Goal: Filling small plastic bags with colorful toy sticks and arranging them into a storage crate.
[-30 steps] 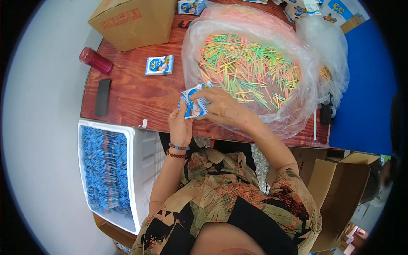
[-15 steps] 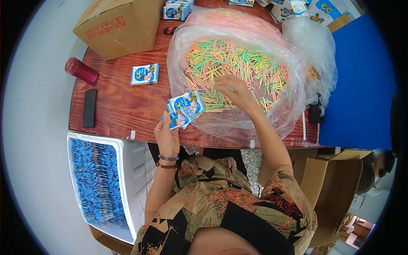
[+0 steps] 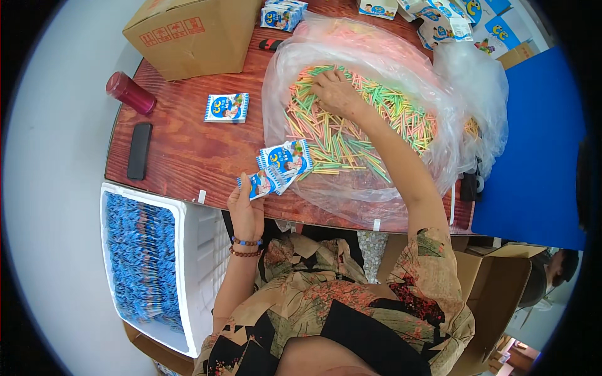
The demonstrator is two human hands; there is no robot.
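In my left hand [image 3: 246, 210] are several small blue-and-white printed packets [image 3: 285, 164], fanned out and pinched at their lower left corner, just above the table's near edge. My right hand [image 3: 338, 95] reaches into a large clear plastic bag [image 3: 276, 81], whose mouth lies open. Its fingers are slightly apart, tips down at the upper left of a heap of thin pastel sticks [image 3: 389, 103] in pink, green and yellow. Whatever lies under those fingertips is hidden.
A small packet stack [image 3: 227, 108] lies on the red wooden table [image 3: 182, 141], near a phone [image 3: 139, 151], a dark red cup [image 3: 131, 93] and a cardboard box [image 3: 191, 37]. Below left, a white foam box [image 3: 182, 250] holds rows of blue packets. More packets [image 3: 282, 15] lie behind.
My right hand has moved farther away and a little left over the stick heap, its arm stretching out. My left hand keeps its hold on the packets. The view has shifted slightly.
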